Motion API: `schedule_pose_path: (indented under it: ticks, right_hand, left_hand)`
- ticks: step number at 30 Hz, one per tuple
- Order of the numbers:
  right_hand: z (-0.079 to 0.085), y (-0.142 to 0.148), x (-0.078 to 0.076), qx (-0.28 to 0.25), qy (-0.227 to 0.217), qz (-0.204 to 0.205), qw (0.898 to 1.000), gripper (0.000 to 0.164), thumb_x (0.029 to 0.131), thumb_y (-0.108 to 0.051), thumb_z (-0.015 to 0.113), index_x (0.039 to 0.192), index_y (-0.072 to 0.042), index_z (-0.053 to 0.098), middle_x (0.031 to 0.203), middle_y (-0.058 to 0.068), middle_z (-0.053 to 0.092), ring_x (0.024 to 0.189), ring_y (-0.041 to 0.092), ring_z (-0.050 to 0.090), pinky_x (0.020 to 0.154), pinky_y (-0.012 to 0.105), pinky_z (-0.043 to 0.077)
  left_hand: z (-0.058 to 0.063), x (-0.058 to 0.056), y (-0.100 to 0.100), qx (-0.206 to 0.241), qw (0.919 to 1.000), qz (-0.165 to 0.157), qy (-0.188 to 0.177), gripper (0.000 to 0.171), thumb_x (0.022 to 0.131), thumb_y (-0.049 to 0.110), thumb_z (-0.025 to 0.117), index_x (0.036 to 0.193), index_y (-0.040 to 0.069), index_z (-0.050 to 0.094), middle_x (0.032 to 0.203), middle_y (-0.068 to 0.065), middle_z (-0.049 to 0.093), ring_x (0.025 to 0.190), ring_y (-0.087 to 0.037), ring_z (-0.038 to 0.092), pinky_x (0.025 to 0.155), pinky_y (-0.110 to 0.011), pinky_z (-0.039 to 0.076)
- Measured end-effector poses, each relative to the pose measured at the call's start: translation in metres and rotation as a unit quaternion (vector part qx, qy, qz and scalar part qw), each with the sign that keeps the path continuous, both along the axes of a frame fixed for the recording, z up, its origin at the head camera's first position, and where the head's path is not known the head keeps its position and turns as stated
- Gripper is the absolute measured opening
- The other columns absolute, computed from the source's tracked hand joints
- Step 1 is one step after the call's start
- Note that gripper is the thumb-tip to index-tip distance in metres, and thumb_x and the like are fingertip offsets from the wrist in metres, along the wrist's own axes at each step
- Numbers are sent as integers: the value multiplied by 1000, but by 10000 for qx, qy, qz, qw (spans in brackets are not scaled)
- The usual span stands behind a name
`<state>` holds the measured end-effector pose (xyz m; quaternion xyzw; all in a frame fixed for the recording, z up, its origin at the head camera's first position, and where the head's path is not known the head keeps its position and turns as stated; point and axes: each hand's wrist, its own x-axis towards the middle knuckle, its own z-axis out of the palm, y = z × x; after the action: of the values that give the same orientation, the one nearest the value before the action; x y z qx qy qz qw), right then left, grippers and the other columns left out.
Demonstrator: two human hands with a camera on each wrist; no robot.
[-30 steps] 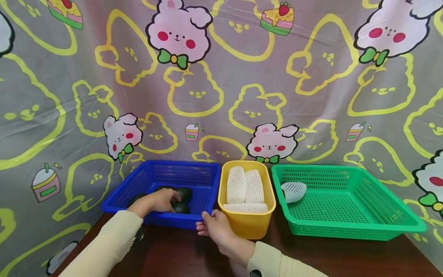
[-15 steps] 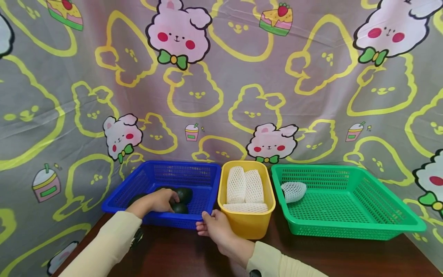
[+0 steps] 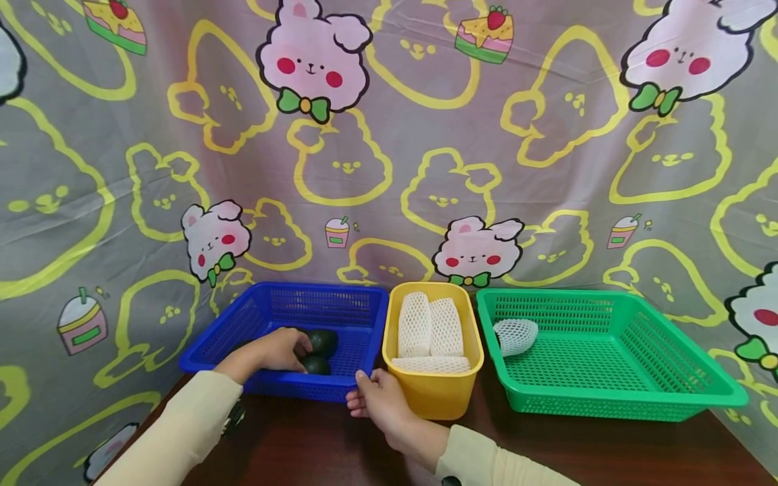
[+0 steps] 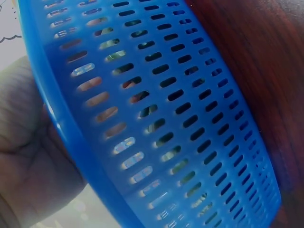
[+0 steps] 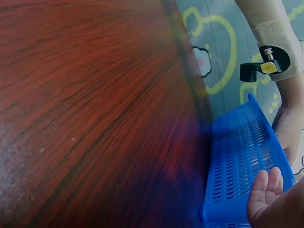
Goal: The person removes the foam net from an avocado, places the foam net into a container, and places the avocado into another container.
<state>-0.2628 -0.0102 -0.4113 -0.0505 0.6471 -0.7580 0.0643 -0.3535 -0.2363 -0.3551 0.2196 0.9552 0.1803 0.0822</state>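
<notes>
My left hand [image 3: 281,347] reaches over the front rim into the blue basket [image 3: 358,297], fingers bent down beside dark green avocados. One avocado [image 3: 323,343] lies just past the fingertips and another avocado [image 3: 317,365] sits nearer the front wall. The palm hides what lies beneath it, so I cannot tell whether the fingers grip an avocado. At the basket's front right corner, my right hand [image 3: 384,403] touches the outside, thumb up by the rim and fingers fairly straight below it. In the right wrist view its fingers [image 5: 271,183] lie against the blue wall.
A yellow bin [image 3: 434,395] with several white foam net sleeves [image 3: 446,327] stands right of the blue basket. Further right is a green basket [image 3: 608,398]; a netted fruit [image 3: 516,336] lies at its left side. All stand on a dark wood table [image 3: 316,439] before a patterned curtain [image 3: 389,135].
My left hand and forearm have shifted slightly left inside the blue basket, covering more of the avocado at the left. The right hand has stayed almost still at the corner.
</notes>
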Motion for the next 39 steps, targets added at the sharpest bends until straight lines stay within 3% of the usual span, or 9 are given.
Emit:
schedule_pose_path:
  ticks: [5,11,18,23,33,39]
  right_hand:
    - [-2,5,3,115,166,126,9997,18,102,-15,50,87,-5,48,71,8,63,58,13,59,58,32,56]
    - [-1,15,11,504,409,305,9974,21,101,-16,52,91,3,54,71,8,64,57,13,59,56,32,56]
    - [8,33,20,770,672,619,9928,21,100,-16,55,91,3,57,71,9,64,59,16,61,57,34,56]
    - [12,49,22,1154,1171,820,9830,21,100,-15,55,88,1,59,71,9,65,61,18,62,57,35,56]
    - [34,79,30,1621,1999,835,9627,21,99,-18,57,87,-1,60,74,5,64,63,19,61,60,29,54]
    - [50,99,32,1924,2132,684,9554,21,99,-19,58,86,-3,59,75,4,63,66,15,60,63,31,54]
  left_hand:
    - [0,3,-2,124,9998,130,6,39,73,11,84,105,-3,67,95,-7,68,87,-22,64,80,-41,52]
    - [-1,8,-5,379,9988,-10,297,41,74,14,84,105,-5,67,97,-11,68,86,-23,65,78,-41,53]
    - [4,15,-4,761,9965,55,343,42,78,15,81,111,-7,65,102,-15,67,91,-28,66,80,-42,53]
    - [5,20,1,905,9953,141,324,41,80,15,80,113,-5,65,103,-14,67,93,-27,66,81,-42,53]
    - [10,31,15,1238,9915,-188,356,40,81,19,80,110,-4,66,102,-14,68,92,-26,66,80,-41,54]
    - [17,41,29,1391,9894,-224,359,41,82,28,79,110,-1,67,100,-6,69,91,-22,67,80,-38,54]
